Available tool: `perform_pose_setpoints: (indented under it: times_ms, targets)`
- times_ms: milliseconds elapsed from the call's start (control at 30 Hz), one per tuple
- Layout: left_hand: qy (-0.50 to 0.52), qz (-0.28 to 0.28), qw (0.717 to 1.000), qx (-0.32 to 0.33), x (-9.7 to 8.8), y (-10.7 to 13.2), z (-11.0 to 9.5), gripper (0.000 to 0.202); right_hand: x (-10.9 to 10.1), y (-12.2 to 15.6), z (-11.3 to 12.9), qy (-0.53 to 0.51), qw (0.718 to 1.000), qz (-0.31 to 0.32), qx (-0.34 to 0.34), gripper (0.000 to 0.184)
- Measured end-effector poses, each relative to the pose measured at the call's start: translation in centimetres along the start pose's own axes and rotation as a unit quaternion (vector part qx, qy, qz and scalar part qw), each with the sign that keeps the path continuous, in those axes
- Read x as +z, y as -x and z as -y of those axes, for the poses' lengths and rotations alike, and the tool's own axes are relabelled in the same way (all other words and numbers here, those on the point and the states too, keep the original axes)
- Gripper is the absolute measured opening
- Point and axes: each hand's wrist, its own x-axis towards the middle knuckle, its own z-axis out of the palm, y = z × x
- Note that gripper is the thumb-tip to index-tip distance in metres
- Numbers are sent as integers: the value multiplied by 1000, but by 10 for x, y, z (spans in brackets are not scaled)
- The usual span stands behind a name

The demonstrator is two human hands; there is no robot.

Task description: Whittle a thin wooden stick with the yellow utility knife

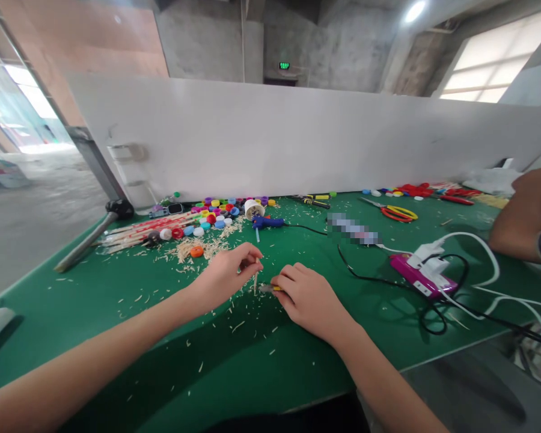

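My left hand (228, 272) pinches the top of a thin wooden stick (255, 282), which points down at the green table. Closed around a small craft knife with a yellow handle (276, 288), my right hand (311, 299) rests low over the table. The knife's blade (267, 288) points left and reaches close to the stick; I cannot tell whether they touch. Pale wood shavings (238, 326) lie scattered below and around both hands. Just beyond them is a blue glue gun (268, 222) with a glue stick in it, beside a white cup (253, 208) lying on its side.
Colourful bottle caps (211, 219) and red-and-white straws (139, 231) lie at the back left near a hammer (92, 237). Red-and-yellow scissors (397, 212) and pliers (313, 201) lie farther back. Cables trail from a purple power strip (417, 279). Another person's arm (518, 213) rests at right.
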Motion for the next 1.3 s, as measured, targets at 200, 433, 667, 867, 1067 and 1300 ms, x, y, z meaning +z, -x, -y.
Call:
perform_pose_setpoints:
  times_ms: [200, 433, 667, 867, 1067, 1300]
  targets:
    - [13, 4, 1000, 9, 5, 1, 6, 19, 0, 0, 0, 17, 1000, 24, -11, 12]
    - [1, 27, 999, 28, 9, 2, 11, 25, 3, -1, 1, 6, 999, -32, 0, 19]
    - [24, 26, 999, 31, 10, 0, 13, 23, 4, -6, -6, -12, 1000, -21, 2, 21]
    - [29, 27, 999, 35, 8, 1, 10, 22, 0, -15, -14, -17, 1000, 19, -16, 19]
    - [37, 47, 996, 63, 7, 2, 11, 23, 1, -15, -16, 0, 999, 31, -35, 21]
    - [101, 50, 993, 33, 4, 1, 12, 17, 4, -14, -12, 28, 999, 13, -43, 23]
